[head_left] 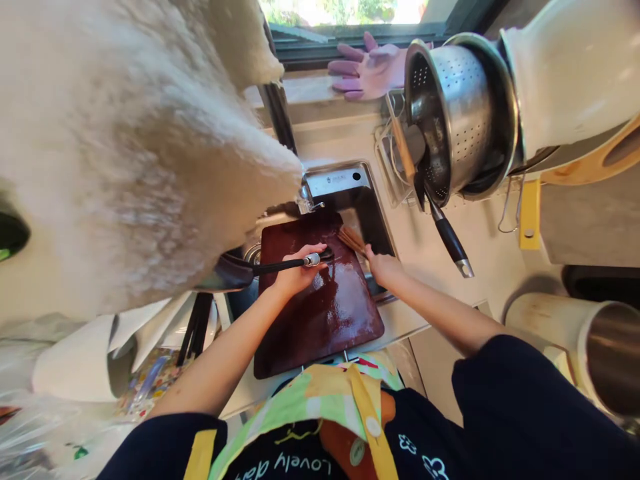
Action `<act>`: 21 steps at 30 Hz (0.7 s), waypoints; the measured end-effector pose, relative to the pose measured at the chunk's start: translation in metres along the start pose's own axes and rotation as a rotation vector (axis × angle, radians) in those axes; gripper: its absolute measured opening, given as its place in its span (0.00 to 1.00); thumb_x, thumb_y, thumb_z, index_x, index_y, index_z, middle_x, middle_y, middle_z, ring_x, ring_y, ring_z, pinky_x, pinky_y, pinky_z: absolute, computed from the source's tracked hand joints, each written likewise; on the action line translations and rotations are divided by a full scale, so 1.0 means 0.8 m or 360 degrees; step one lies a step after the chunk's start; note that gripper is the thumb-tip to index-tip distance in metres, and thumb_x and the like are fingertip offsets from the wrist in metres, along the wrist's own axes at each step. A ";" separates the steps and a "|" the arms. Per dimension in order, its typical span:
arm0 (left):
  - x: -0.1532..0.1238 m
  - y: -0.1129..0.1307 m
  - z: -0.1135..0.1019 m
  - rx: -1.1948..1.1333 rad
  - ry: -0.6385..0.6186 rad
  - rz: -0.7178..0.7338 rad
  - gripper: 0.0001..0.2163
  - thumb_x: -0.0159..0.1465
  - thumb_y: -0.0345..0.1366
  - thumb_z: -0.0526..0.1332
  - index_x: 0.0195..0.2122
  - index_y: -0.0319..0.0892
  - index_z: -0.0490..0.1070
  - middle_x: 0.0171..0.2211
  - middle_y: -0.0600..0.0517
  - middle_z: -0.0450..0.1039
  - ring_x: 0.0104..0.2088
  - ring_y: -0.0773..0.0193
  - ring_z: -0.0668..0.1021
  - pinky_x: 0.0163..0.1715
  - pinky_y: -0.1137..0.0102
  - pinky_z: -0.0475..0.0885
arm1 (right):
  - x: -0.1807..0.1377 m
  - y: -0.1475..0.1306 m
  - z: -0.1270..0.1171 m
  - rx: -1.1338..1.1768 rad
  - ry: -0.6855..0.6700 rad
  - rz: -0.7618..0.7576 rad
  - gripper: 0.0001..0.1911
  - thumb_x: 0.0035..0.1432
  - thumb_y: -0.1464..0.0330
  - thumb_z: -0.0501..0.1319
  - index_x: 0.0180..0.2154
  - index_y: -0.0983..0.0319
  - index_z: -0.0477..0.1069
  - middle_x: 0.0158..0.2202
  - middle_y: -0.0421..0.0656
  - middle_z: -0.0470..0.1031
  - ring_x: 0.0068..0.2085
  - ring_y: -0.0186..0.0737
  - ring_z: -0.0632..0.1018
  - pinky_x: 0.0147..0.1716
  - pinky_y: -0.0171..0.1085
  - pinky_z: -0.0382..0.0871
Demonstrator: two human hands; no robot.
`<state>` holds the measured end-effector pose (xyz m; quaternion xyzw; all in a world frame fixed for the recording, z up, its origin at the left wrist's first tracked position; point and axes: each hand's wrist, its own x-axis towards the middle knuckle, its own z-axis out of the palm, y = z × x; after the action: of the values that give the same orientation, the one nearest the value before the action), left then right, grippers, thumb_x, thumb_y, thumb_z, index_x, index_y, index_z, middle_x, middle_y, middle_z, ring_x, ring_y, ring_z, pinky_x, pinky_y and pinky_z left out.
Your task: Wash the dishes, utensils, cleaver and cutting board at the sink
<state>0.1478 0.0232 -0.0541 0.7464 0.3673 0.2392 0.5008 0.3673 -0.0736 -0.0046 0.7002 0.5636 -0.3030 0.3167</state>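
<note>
A wet, dark reddish-brown cutting board (320, 327) lies across the sink (385, 230), one end reaching over the front edge. My left hand (293, 275) is closed around a spray head (326, 254) on a black hose (280, 266) with a chrome joint, held just above the board. My right hand (384, 269) grips a brown bristle brush (352, 238) by its end. The bristles rest on or very near the board's upper right part; exact contact cannot be made out.
A fluffy white mass (150, 153) fills the upper left, hiding much there. Behind the sink are a faucet (307, 201) and purple rubber gloves (373, 70). To the right stand a steel colander (467, 113), a black-handled utensil (450, 240) and a cream bin-like container (555, 327).
</note>
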 end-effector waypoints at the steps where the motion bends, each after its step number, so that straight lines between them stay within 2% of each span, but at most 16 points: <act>1: -0.001 0.000 0.000 0.0001 -0.0008 -0.0006 0.15 0.58 0.38 0.65 0.46 0.43 0.70 0.49 0.45 0.76 0.51 0.55 0.78 0.51 0.57 0.74 | 0.000 0.003 -0.002 -0.0015 -0.0022 0.0006 0.34 0.62 0.77 0.48 0.67 0.64 0.40 0.42 0.57 0.78 0.43 0.47 0.81 0.39 0.40 0.73; 4: -0.001 0.000 0.001 -0.0025 -0.0014 -0.0014 0.16 0.58 0.38 0.65 0.46 0.43 0.69 0.49 0.46 0.76 0.50 0.55 0.78 0.50 0.57 0.75 | 0.003 0.005 -0.009 -0.0046 -0.0085 0.0011 0.36 0.61 0.78 0.49 0.68 0.63 0.39 0.39 0.55 0.79 0.41 0.46 0.81 0.39 0.40 0.73; 8: -0.001 -0.004 0.006 -0.0049 -0.0013 0.0013 0.16 0.57 0.38 0.66 0.46 0.44 0.70 0.49 0.46 0.76 0.50 0.54 0.78 0.51 0.56 0.74 | 0.001 -0.012 -0.016 -0.0038 -0.0005 0.0128 0.34 0.62 0.79 0.47 0.67 0.62 0.42 0.39 0.56 0.79 0.42 0.48 0.81 0.37 0.42 0.74; 11: -0.006 -0.002 0.006 -0.0064 -0.0032 -0.0015 0.16 0.57 0.38 0.65 0.46 0.43 0.70 0.48 0.46 0.76 0.50 0.55 0.78 0.51 0.56 0.74 | -0.036 -0.018 -0.008 -0.0110 0.0049 0.0100 0.34 0.62 0.80 0.45 0.67 0.60 0.44 0.37 0.55 0.78 0.37 0.46 0.81 0.34 0.42 0.74; 16: -0.019 0.002 0.005 -0.0135 -0.0038 -0.0086 0.16 0.57 0.38 0.65 0.46 0.41 0.70 0.47 0.45 0.76 0.48 0.56 0.78 0.45 0.61 0.76 | -0.110 0.003 0.001 -0.0291 -0.0021 0.0011 0.36 0.59 0.82 0.47 0.67 0.58 0.46 0.35 0.54 0.78 0.36 0.46 0.81 0.31 0.39 0.74; 18: -0.022 0.004 0.008 -0.0163 -0.0031 -0.0078 0.16 0.57 0.38 0.65 0.45 0.40 0.70 0.46 0.44 0.76 0.47 0.56 0.78 0.45 0.62 0.75 | -0.116 0.012 -0.011 -0.0304 -0.0045 -0.0022 0.37 0.59 0.82 0.48 0.67 0.60 0.45 0.34 0.54 0.78 0.37 0.47 0.81 0.33 0.40 0.73; 21: -0.029 0.010 0.014 -0.0153 -0.0034 -0.0065 0.16 0.57 0.37 0.65 0.45 0.40 0.71 0.45 0.45 0.76 0.46 0.57 0.78 0.46 0.61 0.74 | -0.110 0.021 -0.027 -0.0311 0.0041 0.0007 0.37 0.59 0.81 0.48 0.68 0.61 0.43 0.36 0.55 0.78 0.39 0.48 0.81 0.35 0.40 0.72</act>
<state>0.1440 -0.0031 -0.0502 0.7163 0.3651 0.2382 0.5448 0.3696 -0.1117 0.0792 0.6710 0.5930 -0.2369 0.3769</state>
